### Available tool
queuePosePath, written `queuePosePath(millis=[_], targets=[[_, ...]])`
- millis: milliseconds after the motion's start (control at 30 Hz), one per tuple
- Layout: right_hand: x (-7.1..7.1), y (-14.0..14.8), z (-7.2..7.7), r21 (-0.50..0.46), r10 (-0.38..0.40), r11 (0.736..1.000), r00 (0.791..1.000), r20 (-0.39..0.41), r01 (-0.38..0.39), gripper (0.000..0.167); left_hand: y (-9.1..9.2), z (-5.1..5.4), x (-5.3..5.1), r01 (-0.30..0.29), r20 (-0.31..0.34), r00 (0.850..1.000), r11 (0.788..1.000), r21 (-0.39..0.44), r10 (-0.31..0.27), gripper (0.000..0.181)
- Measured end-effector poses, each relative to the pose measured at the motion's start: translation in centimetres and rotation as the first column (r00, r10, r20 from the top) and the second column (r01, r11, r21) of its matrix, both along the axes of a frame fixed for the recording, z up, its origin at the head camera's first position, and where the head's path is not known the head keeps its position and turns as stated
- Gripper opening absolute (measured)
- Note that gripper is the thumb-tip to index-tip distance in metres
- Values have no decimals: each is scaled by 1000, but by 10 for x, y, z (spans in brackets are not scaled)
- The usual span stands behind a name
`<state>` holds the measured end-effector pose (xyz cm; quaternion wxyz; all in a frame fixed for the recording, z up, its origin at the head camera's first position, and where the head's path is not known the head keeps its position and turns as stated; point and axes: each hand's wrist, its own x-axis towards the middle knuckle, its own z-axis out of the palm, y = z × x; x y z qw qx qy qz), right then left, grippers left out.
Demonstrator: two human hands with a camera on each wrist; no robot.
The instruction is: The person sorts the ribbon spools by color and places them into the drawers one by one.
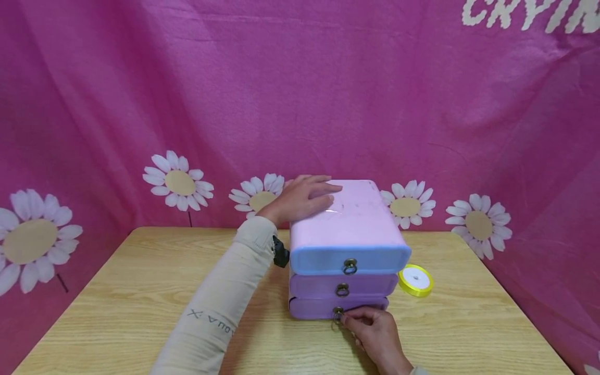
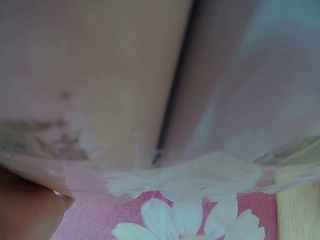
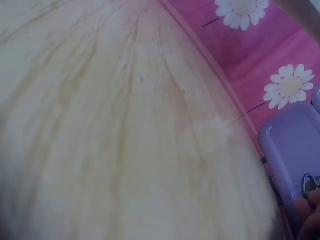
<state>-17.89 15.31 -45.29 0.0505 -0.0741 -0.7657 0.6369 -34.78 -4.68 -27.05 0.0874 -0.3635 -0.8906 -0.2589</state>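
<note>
A small three-drawer box (image 1: 356, 224) with a pink top stands on the table, its upper drawer front (image 1: 323, 260) blue and the two lower ones purple. My left hand (image 1: 302, 198) rests on the left part of its top, fingers stretched out. Low at the front, my right hand (image 1: 377, 333) pinches the metal ring pull (image 1: 337, 313) of the bottom drawer (image 1: 309, 308). That drawer appears closed or nearly so. The right wrist view shows a ring pull (image 3: 307, 186) with fingertips (image 3: 311, 207) at it. The left wrist view is mostly a blurred close surface.
A yellow-rimmed ribbon spool (image 1: 415, 280) lies on the wooden table (image 1: 187, 271), just right of the box. Behind the table hangs a pink cloth (image 1: 300, 94) printed with daisies, close to the table's back edge.
</note>
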Motion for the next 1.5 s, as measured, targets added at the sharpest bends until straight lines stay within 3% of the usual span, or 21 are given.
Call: queuePosePath(millis=[567,1067,1500], targets=[[0,-2,-1,47,13,999,998,-68,-10,8,0,1,-1,6,-1,1000,1000,13,-6,43],[5,-1,0,75,12,997,999,-37,-9,11,1,1,0,-3,22,1000,1000,-1,3,43],[14,2,-1,3,24,1000,999,37,-24,11,0,3,-1,0,25,1000,1000,0,0,43]])
